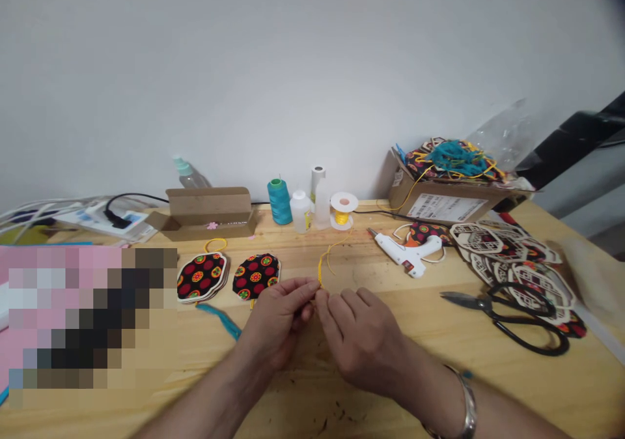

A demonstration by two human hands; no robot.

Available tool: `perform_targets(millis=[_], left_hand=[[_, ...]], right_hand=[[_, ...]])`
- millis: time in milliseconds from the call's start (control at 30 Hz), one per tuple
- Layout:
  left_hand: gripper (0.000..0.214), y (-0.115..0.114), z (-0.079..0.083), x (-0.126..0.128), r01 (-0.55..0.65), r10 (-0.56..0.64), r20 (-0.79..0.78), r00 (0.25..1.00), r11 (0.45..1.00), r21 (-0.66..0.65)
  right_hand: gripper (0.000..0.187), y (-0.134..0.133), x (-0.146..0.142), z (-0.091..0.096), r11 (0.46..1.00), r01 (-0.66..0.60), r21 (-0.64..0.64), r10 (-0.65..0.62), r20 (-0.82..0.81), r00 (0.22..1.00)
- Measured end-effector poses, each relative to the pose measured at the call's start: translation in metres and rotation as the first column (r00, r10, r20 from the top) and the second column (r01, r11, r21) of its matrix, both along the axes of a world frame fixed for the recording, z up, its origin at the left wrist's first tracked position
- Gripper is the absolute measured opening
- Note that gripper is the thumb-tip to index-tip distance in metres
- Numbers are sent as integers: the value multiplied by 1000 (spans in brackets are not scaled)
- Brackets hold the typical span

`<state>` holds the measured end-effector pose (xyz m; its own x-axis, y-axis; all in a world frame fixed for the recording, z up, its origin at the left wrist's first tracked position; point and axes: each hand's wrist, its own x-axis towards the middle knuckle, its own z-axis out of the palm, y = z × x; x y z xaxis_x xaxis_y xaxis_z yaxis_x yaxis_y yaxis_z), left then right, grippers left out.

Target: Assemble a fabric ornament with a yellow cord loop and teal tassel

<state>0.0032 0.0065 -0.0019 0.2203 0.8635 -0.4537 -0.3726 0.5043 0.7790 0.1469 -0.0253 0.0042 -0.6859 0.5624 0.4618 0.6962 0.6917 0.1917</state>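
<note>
Both my hands meet over the middle of the table, pinching a thin yellow cord (319, 271). My left hand (282, 312) grips it between thumb and fingers, and a braided stretch with loose ends rises above the fingertips. My right hand (359, 335) is closed on the cord just beside, knuckles up. Whatever sits between the fingertips is hidden. Left of my hands lies an octagonal patterned fabric piece (256, 276). Further left is a stack of similar pieces (200, 277) with a yellow loop on top and a teal tassel (222, 320) below.
Along the wall stand an open cardboard box (209, 230), a teal thread cone (280, 204), a squeeze bottle (301, 212) and a yellow cord spool (343, 212). To the right are a white glue gun (407, 251), black scissors (508, 309), cut-out panels (541, 283) and a filled carton (439, 201).
</note>
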Motion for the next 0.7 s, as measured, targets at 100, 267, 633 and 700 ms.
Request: perform_targets(millis=[100, 267, 633, 700], left_hand=[[18, 1, 3, 0, -25, 25, -24, 999, 1000, 6], [17, 1, 6, 0, -29, 31, -70, 997, 999, 40], [17, -2, 6, 0, 76, -67, -110, 992, 994, 76], [18, -2, 6, 0, 77, -68, -119, 990, 995, 70]], right_hand=[[21, 5, 4, 2, 993, -34, -112, 9, -220, 975], [21, 20, 9, 5, 748, -88, -658, -434, -586, 685], [16, 28, 4, 0, 471, -315, -824, -607, -562, 561], [16, 28, 5, 0, 469, -324, -821, -602, -566, 563]])
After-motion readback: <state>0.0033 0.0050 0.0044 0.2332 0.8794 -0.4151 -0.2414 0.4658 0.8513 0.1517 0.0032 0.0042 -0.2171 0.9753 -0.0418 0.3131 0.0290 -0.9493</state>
